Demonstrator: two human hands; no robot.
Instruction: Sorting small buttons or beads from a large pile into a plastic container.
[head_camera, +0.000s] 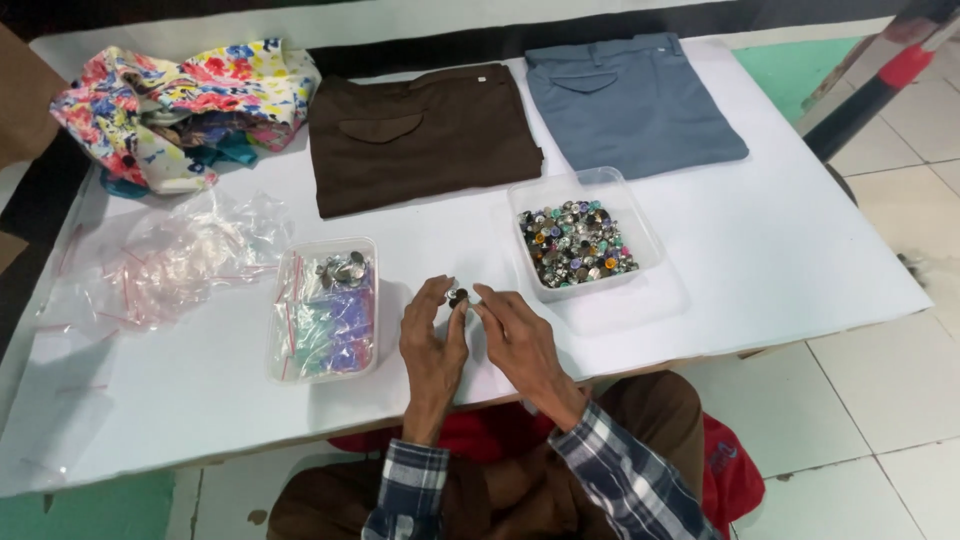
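White covering lay over the counter (780, 260), with pale floor tiles to its right. At its near edge the left hand (432, 345) and right hand (520, 340) met, fingertips pinched together on a small dark button (458, 296). At two o'clock from them sat a clear tub of mixed buttons (580, 240); at nine o'clock, a tub of small bags (325, 310). Brown trousers (420, 135) and blue trousers (635, 100) lay folded at twelve.
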